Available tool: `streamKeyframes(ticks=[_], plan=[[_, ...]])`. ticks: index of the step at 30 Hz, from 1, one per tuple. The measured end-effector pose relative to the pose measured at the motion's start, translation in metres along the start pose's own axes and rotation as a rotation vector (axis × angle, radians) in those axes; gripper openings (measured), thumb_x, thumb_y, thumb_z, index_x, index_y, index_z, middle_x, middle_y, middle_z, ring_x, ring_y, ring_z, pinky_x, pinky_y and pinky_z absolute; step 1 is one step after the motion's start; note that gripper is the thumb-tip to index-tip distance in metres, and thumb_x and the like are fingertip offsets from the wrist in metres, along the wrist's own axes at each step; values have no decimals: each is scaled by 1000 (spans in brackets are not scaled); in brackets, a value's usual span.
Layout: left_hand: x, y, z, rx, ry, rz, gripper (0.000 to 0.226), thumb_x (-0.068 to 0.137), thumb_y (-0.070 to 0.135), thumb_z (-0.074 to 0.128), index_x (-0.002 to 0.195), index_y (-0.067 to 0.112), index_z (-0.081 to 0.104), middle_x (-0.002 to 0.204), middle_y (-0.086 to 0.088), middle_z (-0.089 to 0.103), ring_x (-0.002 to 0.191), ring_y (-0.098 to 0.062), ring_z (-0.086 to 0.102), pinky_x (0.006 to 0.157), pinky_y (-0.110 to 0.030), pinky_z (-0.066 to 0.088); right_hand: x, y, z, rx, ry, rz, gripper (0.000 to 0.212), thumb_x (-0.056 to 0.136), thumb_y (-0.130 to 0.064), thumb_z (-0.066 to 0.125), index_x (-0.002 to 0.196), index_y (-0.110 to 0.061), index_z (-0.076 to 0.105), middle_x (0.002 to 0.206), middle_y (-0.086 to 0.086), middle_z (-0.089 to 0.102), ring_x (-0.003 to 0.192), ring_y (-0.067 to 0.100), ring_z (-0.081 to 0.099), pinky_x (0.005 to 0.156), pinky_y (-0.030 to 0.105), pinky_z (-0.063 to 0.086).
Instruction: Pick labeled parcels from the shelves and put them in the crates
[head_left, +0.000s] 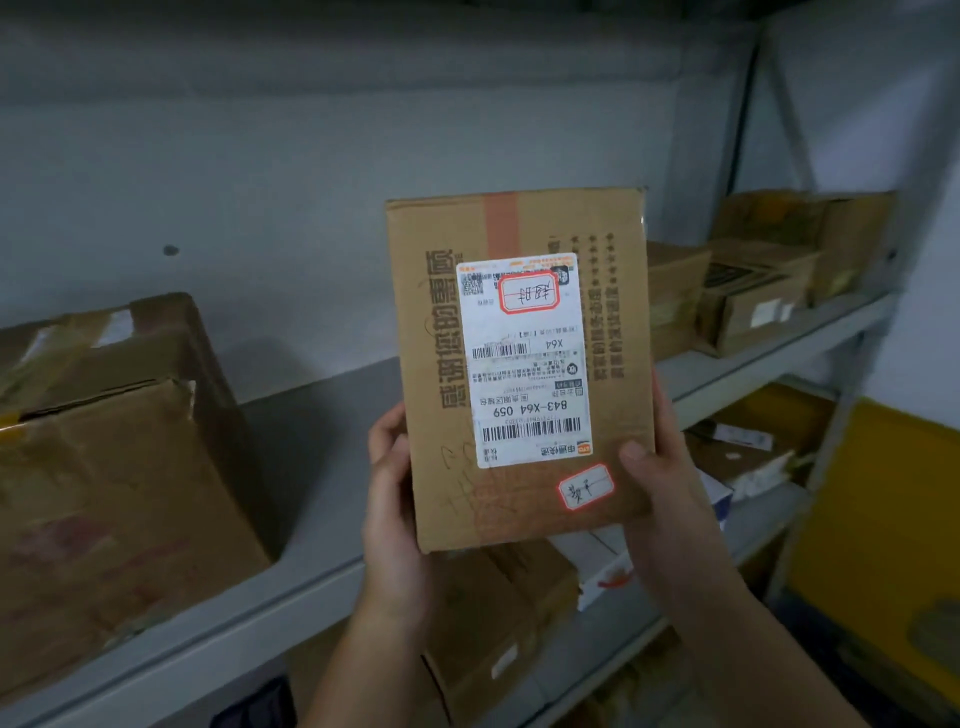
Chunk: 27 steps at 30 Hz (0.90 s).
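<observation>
A labeled parcel (524, 364), a brown cardboard box, is held upright in front of the shelving, clear of every shelf, with its broad face turned toward the camera. It is clamped between both hands at its lower end: the left hand (392, 499) is wrapped around the lower left edge, with the fingers hidden behind the box, and the right hand (662, 483) is closed on the lower right corner, with the thumb pressed onto the front face. A white shipping label (527, 358) is stuck on that face upside down, with barcodes and the code "B43-X64 059" printed on it. A red-bordered sticker with handwriting is placed near the label's top, and a second small red-bordered sticker (586, 487) is seen just below the label, beside the right thumb. A strip of tape runs down from the box's top edge. Beneath the hands, further cardboard boxes (498, 623) are seen on a lower shelf. To the left, a large taped carton (114, 467) rests on the grey shelf board (311, 467), which is bare behind the held parcel. Farther off to the right, several smaller boxes (753, 291) are stacked on the same level, and more parcels lie on the level below. A yellow surface (893, 519) is visible at the far right, and a pale wall stands behind the shelving.
</observation>
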<state>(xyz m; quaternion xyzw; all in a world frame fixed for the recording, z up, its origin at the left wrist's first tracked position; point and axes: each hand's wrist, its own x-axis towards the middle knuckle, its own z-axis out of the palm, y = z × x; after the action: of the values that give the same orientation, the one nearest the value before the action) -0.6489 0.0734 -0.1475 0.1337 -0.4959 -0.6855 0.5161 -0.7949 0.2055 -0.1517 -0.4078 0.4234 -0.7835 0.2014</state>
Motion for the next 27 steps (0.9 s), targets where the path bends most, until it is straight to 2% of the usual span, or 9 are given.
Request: streamKeyframes(ticks=[3, 7, 11, 14, 16, 17, 19, 22, 27], plan=[[-22, -25, 51, 16, -40, -67, 47, 91, 37, 49, 130, 11, 54, 103, -3, 74, 96, -14, 73, 79, -31, 59, -21, -22, -51, 12, 87, 25, 62, 90, -21, 53, 139, -58, 51, 141, -9, 69, 128, 18, 68, 94, 30, 60], [-55, -93, 134, 48, -92, -297, 38, 103, 41, 54, 128, 15, 66, 109, -1, 81, 107, -17, 77, 85, -37, 55, -55, -52, -152, 0, 284, 99, 57, 91, -26, 57, 120, -75, 61, 142, -11, 68, 128, 19, 67, 96, 34, 59], [-119, -175, 236, 75, -304, -472, 55, 86, 63, 69, 125, 25, 73, 121, -3, 80, 123, -25, 71, 95, -43, 57, -119, -70, -279, -44, 534, 176, 55, 95, -24, 59, 137, -58, 48, 134, -25, 70, 124, 7, 68, 94, 27, 58], [-155, -297, 294, 238, -481, -659, 51, 100, 60, 48, 135, 28, 67, 122, 8, 80, 110, -13, 77, 94, -22, 58, -175, -74, -369, -90, 701, 250, 54, 102, -33, 64, 144, -60, 42, 147, -20, 62, 132, 10, 63, 105, 36, 55], [-193, -384, 303, 296, -668, -970, 75, 91, 78, 57, 158, 48, 42, 150, 19, 61, 134, -15, 64, 107, -9, 35, -209, -72, -418, -101, 808, 303, 54, 101, -46, 66, 144, -67, 41, 151, -20, 59, 134, 11, 63, 109, 41, 54], [-203, -424, 303, 313, -721, -1032, 80, 89, 79, 61, 159, 49, 39, 157, 15, 55, 140, -17, 58, 111, -13, 31, -224, -68, -438, -101, 864, 339, 53, 97, -53, 68, 140, -72, 43, 151, -19, 59, 133, 11, 63, 109, 45, 54], [-208, -450, 329, 478, -694, -1064, 77, 89, 78, 62, 151, 33, 56, 151, -2, 64, 138, -25, 61, 119, -43, 41, -247, -58, -475, -105, 964, 418, 45, 97, -56, 67, 126, -81, 46, 150, -16, 60, 131, 13, 65, 106, 45, 56], [-234, -460, 359, 510, -752, -1128, 70, 88, 66, 71, 143, 24, 63, 136, -5, 73, 126, -26, 69, 106, -54, 54, -272, -30, -525, -118, 1100, 522, 43, 103, -48, 62, 124, -79, 42, 143, -16, 63, 122, 9, 67, 91, 29, 60], [-268, -562, 399, 717, -887, -1338, 35, 104, 47, 57, 133, 30, 68, 123, 4, 78, 113, -13, 70, 87, -37, 53, -314, 32, -602, -115, 1337, 686, 63, 85, -69, 73, 142, -68, 45, 140, -14, 67, 123, 13, 69, 107, 49, 56]])
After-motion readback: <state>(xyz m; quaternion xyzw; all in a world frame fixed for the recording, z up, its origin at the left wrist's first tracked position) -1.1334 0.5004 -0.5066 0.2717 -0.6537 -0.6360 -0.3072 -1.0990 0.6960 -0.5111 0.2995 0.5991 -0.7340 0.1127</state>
